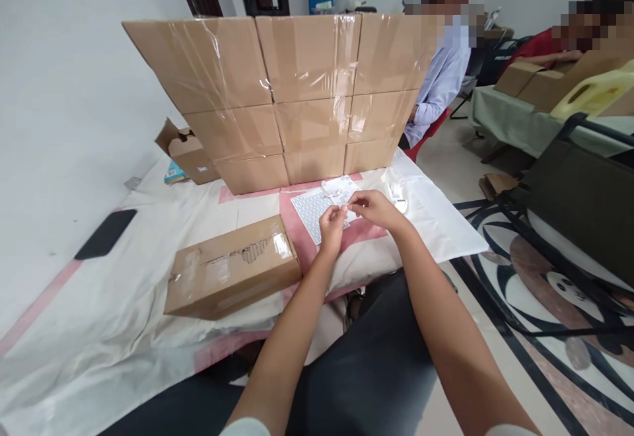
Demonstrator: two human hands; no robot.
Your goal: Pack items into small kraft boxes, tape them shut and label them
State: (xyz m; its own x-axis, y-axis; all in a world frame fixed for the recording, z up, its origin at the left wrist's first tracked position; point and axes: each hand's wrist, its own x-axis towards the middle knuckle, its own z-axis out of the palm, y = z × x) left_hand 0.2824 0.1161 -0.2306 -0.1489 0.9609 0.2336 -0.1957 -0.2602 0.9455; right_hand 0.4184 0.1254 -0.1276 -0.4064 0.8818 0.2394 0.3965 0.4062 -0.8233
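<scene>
My left hand [331, 224] and my right hand [374, 209] meet fingertip to fingertip over a white perforated sheet [313, 213] that lies flat on the table. Both pinch one small white piece [345, 208], too small to make out further. Just beyond my hands lies a loose pile of small white pieces [339, 187]. More white bits [397, 193] lie to the right of my right hand.
A wall of taped cardboard boxes [297, 92] stands behind the sheet. A flat taped box [232, 267] lies left of my left hand. A dark phone [105, 234] rests at far left. Two people sit beyond the boxes; a dark chair [574, 198] stands at right.
</scene>
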